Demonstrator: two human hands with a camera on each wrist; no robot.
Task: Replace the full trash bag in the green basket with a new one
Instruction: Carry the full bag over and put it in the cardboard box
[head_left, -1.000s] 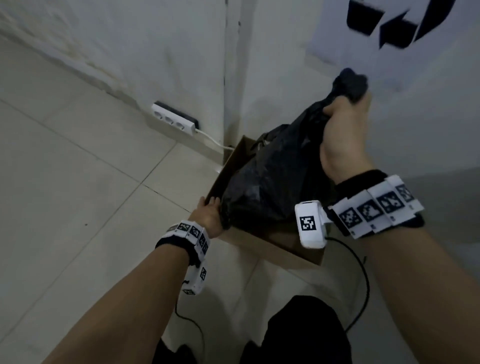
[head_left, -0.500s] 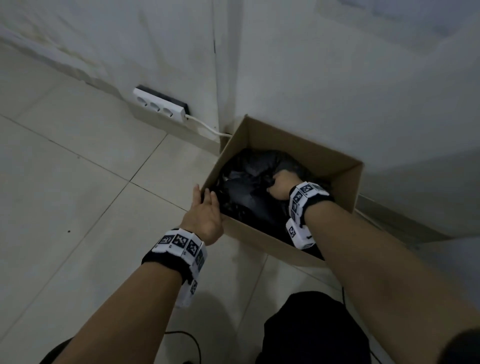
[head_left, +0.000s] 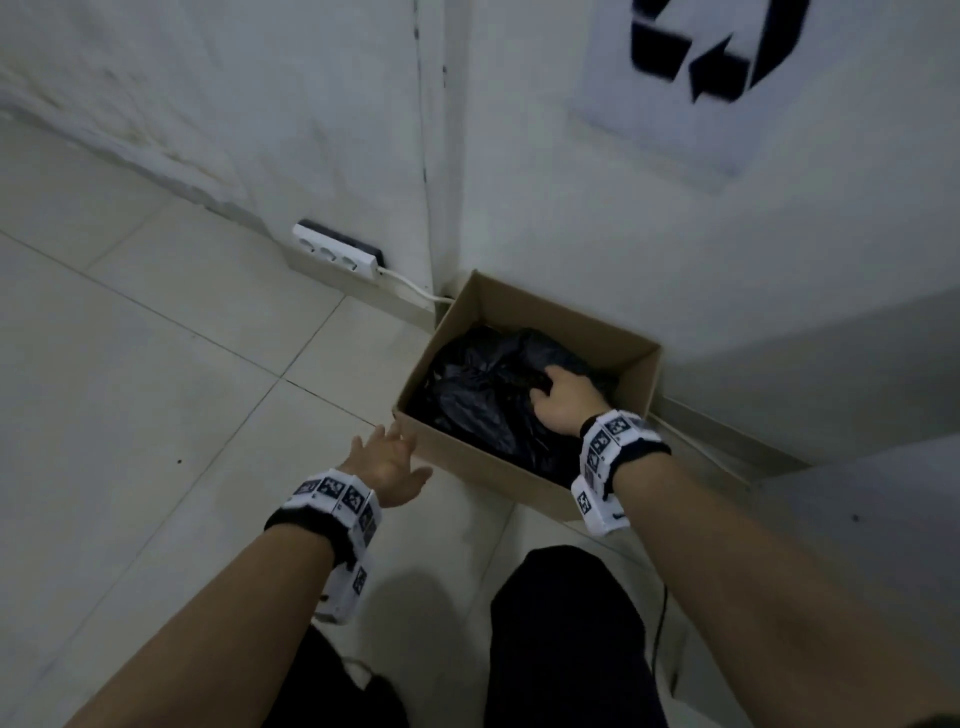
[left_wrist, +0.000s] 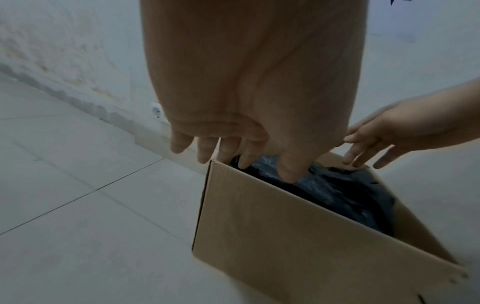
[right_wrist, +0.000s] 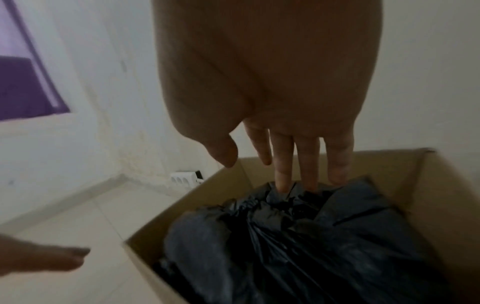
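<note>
A black tied trash bag lies inside an open cardboard box on the floor against the wall. My right hand hovers over the bag with straight fingers, two fingertips touching its gathered top. My left hand is spread open just off the box's near left corner, holding nothing. No green basket is in view.
A white power strip and its cable lie along the wall left of the box. A paper with a recycling sign hangs on the wall above. Tiled floor stretches to the left. My dark-clothed legs are below the box.
My right hand lowered the bag from above into the box and let go of its top. My left hand came off the box's corner and drew back, open.
</note>
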